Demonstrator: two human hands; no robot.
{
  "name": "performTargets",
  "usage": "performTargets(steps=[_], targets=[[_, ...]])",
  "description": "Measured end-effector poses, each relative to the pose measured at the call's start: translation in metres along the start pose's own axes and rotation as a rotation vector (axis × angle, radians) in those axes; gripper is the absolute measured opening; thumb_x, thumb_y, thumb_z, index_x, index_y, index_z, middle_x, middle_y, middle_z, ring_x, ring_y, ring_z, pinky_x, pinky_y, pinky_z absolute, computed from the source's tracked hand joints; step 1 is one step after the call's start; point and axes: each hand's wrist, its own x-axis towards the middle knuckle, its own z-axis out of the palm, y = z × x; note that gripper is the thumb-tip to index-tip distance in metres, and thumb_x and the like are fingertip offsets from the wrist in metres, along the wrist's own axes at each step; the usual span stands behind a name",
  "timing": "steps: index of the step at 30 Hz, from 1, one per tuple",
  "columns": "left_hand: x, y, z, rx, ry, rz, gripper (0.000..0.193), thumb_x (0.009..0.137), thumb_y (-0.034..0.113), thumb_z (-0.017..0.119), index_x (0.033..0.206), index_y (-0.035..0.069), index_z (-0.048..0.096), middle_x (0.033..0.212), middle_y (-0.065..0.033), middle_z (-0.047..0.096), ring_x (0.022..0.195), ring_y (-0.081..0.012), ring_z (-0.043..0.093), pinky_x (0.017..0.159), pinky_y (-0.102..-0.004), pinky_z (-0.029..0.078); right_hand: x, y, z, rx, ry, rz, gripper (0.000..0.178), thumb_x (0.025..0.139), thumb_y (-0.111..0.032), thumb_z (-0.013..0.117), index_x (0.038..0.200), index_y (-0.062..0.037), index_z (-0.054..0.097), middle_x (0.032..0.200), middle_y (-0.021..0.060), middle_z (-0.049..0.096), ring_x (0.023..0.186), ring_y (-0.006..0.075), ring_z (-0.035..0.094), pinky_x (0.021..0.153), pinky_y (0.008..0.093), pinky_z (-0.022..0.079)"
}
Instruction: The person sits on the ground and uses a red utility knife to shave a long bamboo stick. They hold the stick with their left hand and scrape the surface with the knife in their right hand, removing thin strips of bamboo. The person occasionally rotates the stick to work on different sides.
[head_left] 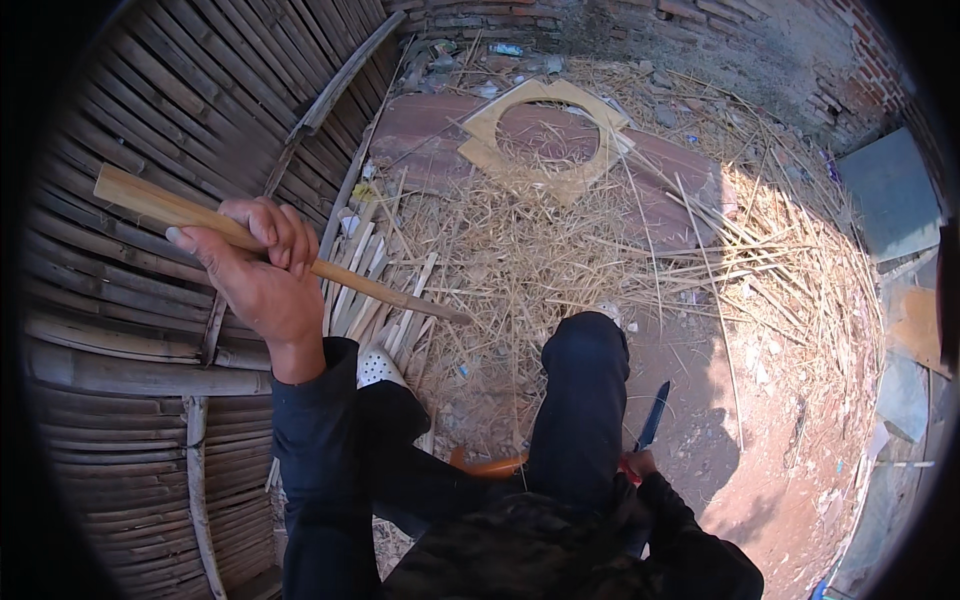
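Note:
My left hand point(268, 262) is raised at the left with its fingers wrapped round a bamboo stick point(385, 293). The stick is wide and flat at its upper left end and narrows toward the lower right, where its tip hangs over the straw. Low beside my right knee, my right hand point(638, 464) is closed on the red handle of a knife point(654, 418). The dark blade points up and away from me, apart from the stick. Part of the right hand is hidden by my sleeve and leg.
Bamboo shavings point(520, 250) cover the ground ahead. A tan board with a round hole point(478, 125) lies on a reddish slab point(425, 115). Split bamboo strips point(405, 330) lie by my white shoe point(378, 368). A bamboo slat wall point(130, 300) stands left, a brick wall point(690, 60) beyond.

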Motion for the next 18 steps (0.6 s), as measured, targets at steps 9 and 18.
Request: performTargets(steps=[9, 18], targets=[[0.0, -0.041, -0.012, -0.01, 0.039, -0.066, 0.06, 0.094, 0.064, 0.025, 0.07, 0.01, 0.04, 0.055, 0.0002, 0.032, 0.042, -0.0095, 0.028, 0.039, -0.0226, 0.024, -0.037, -0.035, -0.005, -0.227, 0.202, 0.076, 0.061, 0.065, -0.047, 0.073, 0.092, 0.0071, 0.067, 0.097, 0.0258, 0.066, 0.096, 0.0373, 0.064, 0.081, 0.0427, 0.051], [0.013, -0.042, -0.005, 0.044, 0.061, -0.023, 0.06, 0.096, 0.059, 0.029, 0.07, 0.007, 0.043, 0.055, -0.0008, 0.034, 0.045, -0.0092, 0.031, 0.043, -0.0223, 0.028, -0.031, -0.046, -0.009, -0.224, 0.333, -0.056, 0.052, 0.072, -0.038, 0.065, 0.092, 0.0099, 0.064, 0.093, 0.0285, 0.066, 0.094, 0.0423, 0.063, 0.082, 0.046, 0.05]])
